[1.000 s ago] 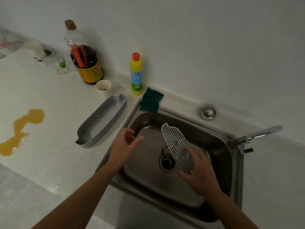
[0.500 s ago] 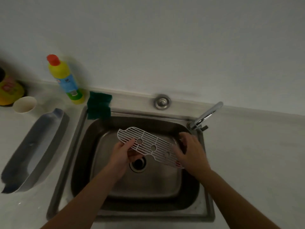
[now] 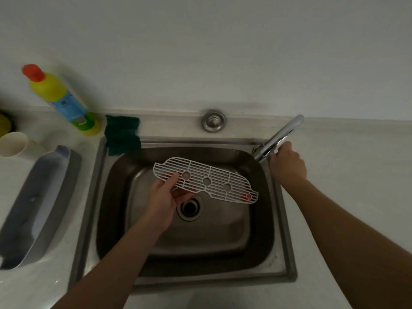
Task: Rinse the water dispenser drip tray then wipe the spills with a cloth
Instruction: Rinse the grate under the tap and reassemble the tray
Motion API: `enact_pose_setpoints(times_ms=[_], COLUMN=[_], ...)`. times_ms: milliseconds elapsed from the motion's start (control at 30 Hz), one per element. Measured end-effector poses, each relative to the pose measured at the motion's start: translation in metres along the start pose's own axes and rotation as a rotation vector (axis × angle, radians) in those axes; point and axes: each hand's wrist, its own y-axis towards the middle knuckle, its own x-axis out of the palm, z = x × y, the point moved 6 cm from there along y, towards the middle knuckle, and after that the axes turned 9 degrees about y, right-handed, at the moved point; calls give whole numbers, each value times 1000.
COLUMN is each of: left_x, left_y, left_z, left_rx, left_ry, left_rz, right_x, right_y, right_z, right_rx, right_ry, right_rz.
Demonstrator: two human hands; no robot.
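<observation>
My left hand (image 3: 166, 198) grips the left end of the white drip tray grate (image 3: 214, 180) and holds it flat over the steel sink (image 3: 287, 253), above the drain (image 3: 189, 208). My right hand (image 3: 287, 166) is closed around the base of the chrome faucet (image 3: 282, 136) at the sink's back right corner; no water is running. The grey drip tray base (image 3: 38, 204) lies on the counter to the left of the sink. A dark green cloth (image 3: 122, 134) hangs over the sink's back left corner.
A yellow detergent bottle (image 3: 62, 101) with a red cap stands by the wall behind the cloth. A paper cup (image 3: 13, 143) sits at the far left. A round metal fitting (image 3: 214, 120) is set in the ledge behind the sink.
My right hand let go of the grate and moved right to the faucet. My left hand now holds the grate alone.
</observation>
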Motion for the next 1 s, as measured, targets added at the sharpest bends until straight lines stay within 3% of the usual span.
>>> enact_pose_setpoints(times_ms=[367,767,1000], left_x=[9,26,25], left_y=[-7,-11,-5], left_z=[5,-21,-29], left_rx=[28,-17,-23], left_ry=[-42,-167,7], left_rz=[21,13,98], right_x=[24,33,7], right_y=[-15,-90,-101], right_z=[1,27,52], right_rx=[-73,137,164], right_ry=[29,719,951], right_rz=[-48,-301,-208])
